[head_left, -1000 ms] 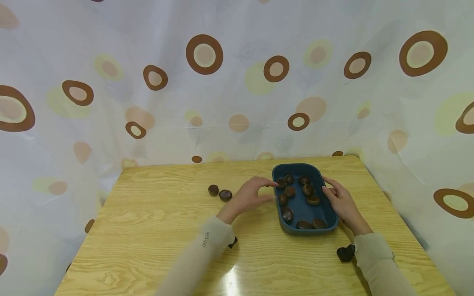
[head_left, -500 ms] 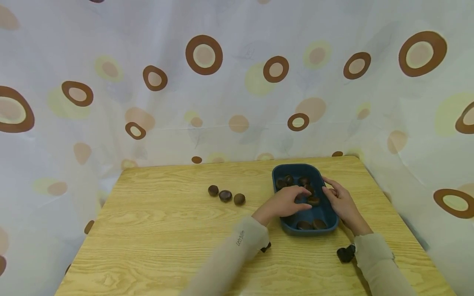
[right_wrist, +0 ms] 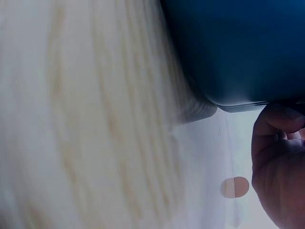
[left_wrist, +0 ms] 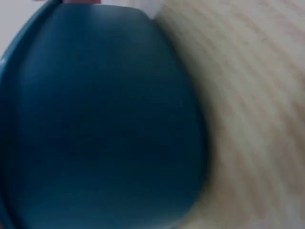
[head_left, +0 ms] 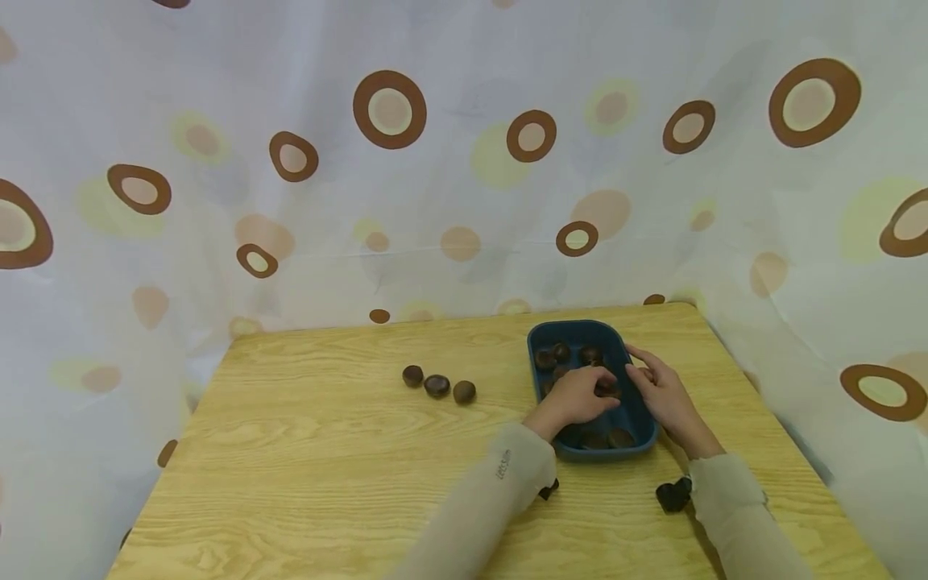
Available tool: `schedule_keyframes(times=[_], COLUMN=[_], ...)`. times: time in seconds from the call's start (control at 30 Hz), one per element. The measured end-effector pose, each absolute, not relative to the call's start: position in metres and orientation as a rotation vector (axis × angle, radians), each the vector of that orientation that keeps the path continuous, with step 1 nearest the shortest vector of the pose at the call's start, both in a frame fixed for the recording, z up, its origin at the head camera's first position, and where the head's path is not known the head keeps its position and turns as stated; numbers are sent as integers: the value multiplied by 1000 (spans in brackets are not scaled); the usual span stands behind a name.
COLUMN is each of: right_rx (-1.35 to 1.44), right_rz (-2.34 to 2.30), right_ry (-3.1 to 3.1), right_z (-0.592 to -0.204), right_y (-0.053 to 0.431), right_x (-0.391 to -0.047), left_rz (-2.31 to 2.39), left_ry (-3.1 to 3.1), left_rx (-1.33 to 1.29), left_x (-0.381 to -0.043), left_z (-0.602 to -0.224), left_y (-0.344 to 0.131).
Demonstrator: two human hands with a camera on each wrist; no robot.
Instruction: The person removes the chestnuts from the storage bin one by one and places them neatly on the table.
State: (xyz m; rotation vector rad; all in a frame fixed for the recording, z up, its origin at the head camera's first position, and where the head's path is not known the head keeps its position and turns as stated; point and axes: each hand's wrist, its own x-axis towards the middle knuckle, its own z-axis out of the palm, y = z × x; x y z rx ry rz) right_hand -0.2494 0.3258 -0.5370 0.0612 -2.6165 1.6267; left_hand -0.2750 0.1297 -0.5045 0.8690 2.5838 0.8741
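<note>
A deep blue rectangular plastic container point(head_left: 605, 456) stands on the right half of the table, with several brown chestnuts point(head_left: 590, 354) inside. My left hand point(head_left: 580, 395) reaches into it over the near left side, thumb and fingers closed around a chestnut point(head_left: 607, 389) near the middle. The hand covers some of the other chestnuts. At the container's right rim, my right hand point(head_left: 670, 403) grips the wall. In the left wrist view, the container's outer wall point(left_wrist: 105, 119) fills the left part. The right wrist view shows my curled right fingers point(right_wrist: 274, 121) against the container's edge.
Left of the container, three chestnuts lie in a slanting row on the wooden table point(head_left: 312, 451): a left one point(head_left: 412, 375), a middle one point(head_left: 437, 385) and a right one point(head_left: 465, 392). A patterned curtain point(head_left: 464, 177) hangs behind the table.
The third chestnut of the row came into sight as my left hand moved right, from the container's left rim into it and onto a chestnut. My right hand has stayed on the rim.
</note>
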Motion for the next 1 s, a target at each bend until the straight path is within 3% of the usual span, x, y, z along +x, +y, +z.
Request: schedule_keyframes(times=[1.0], right_rx=[76], right_rz=[1649], right_ry=[-2617], right_z=[-542], right_y=[330], right_x=[-250], left_rz=[580], left_ry=[2573], left_rx=[984], left_x=[-274], left_z=[-518], left_y=[138])
